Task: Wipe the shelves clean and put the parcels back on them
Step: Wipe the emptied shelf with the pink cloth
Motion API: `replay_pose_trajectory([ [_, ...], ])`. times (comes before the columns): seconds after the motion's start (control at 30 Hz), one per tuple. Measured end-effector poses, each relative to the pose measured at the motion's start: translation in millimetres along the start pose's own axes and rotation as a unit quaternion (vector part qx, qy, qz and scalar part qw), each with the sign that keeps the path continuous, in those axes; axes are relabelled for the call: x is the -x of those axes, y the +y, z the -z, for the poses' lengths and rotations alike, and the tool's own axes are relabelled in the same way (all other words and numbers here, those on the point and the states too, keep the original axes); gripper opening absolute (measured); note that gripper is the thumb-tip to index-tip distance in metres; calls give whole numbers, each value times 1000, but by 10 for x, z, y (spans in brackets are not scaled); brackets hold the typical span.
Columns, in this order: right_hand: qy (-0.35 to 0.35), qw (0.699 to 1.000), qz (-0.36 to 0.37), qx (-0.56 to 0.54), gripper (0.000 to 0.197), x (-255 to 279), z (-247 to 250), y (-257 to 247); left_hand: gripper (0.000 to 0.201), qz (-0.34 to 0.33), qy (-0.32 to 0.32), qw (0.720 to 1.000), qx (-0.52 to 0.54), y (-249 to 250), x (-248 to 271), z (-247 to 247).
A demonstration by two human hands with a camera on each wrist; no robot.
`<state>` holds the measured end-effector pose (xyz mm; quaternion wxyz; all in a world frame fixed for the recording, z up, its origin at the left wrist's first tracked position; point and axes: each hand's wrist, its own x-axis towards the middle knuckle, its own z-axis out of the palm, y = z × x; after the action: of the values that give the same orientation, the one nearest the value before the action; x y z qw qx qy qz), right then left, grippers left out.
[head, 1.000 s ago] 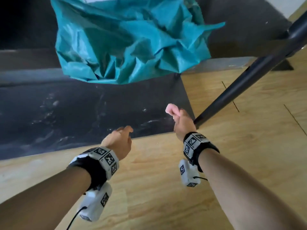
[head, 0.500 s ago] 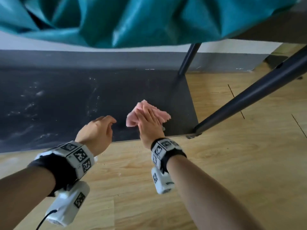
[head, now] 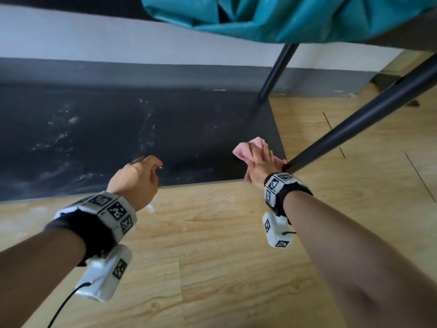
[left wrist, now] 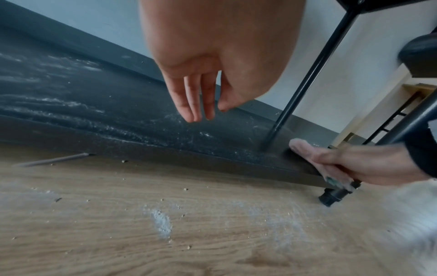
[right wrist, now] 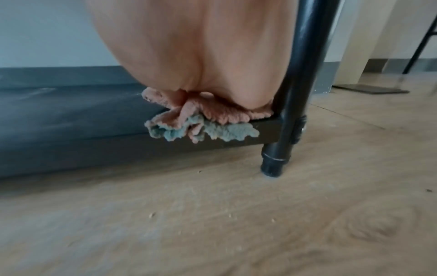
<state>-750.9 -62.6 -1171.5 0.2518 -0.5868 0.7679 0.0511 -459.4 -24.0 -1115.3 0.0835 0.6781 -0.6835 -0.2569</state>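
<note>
While our right hand (head: 259, 163) presses one pink cloth (head: 248, 147) flat against the front right corner of the bottom shelf (head: 165, 129), just right of centre in the head view, our left hand (head: 136, 178) hangs above the shelf's front edge at centre frame, fingers loosely curled and holding nothing. Seen from the left wrist, those fingers (left wrist: 189, 97) point down, relaxed and apart from the board. Our right palm and fingers lie on the cloth; the right-wrist view shows its pink pile on top and a grey-green underside (right wrist: 201, 130) spilling over the shelf's front edge, right beside the front leg (right wrist: 293, 93).

We count one dark shelf board streaked with white dust, heaviest toward the left of the frame, and two black legs: the front one (head: 354, 121) slanting across the right of the head view and a rear one (head: 276, 69) at upper centre. One teal parcel (head: 283, 17), crumpled and glossy, fills the upper right on the shelf above. Two wrist bands (head: 106, 211) carry black-and-white square code markers, several on each; we can read no brand, label or lettering anywhere. White dust and crumbs (left wrist: 163, 224) dot the wooden floor (head: 212, 268) in the lower half of each view.
</note>
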Motion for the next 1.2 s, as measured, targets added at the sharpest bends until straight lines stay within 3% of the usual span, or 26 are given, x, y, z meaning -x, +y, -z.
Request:
replay_pose_trajectory([
  [0.1,-35,998,-9,42,79,205,-113,-184,32,-7,-11,1000,4,18,17,68],
  [0.2,-87,996,1,-14,95,430,-234,-598,32,-20,-29,999,12,30,33,105],
  [0.4,-74,996,48,10,103,176,-308,-1040,33,-32,-46,998,19,33,-37,34],
  [0.47,-29,997,66,14,90,6,-217,-952,33,-33,-34,998,34,33,-68,-21],
  [0.6,99,993,-31,-55,51,-335,96,-574,32,-11,-18,998,63,29,-105,-123],
  [0.67,108,991,-63,-50,36,-409,233,-387,33,1,-23,997,74,24,-135,-150],
  [0.77,105,989,-84,-61,27,-402,295,-255,33,11,-40,996,78,20,-158,-170],
  [0.87,88,988,-92,-85,50,-319,218,-339,32,16,-39,996,81,50,-153,-188],
  [1.03,-17,991,126,-41,85,13,-144,-1059,32,17,-25,997,75,116,-153,-174],
  [1.13,-78,991,92,-56,94,-8,-113,-1310,31,26,-24,997,74,146,-151,-131],
  [1.2,-59,996,38,-59,78,-98,134,-1312,32,31,-27,997,65,162,-172,-90],
])
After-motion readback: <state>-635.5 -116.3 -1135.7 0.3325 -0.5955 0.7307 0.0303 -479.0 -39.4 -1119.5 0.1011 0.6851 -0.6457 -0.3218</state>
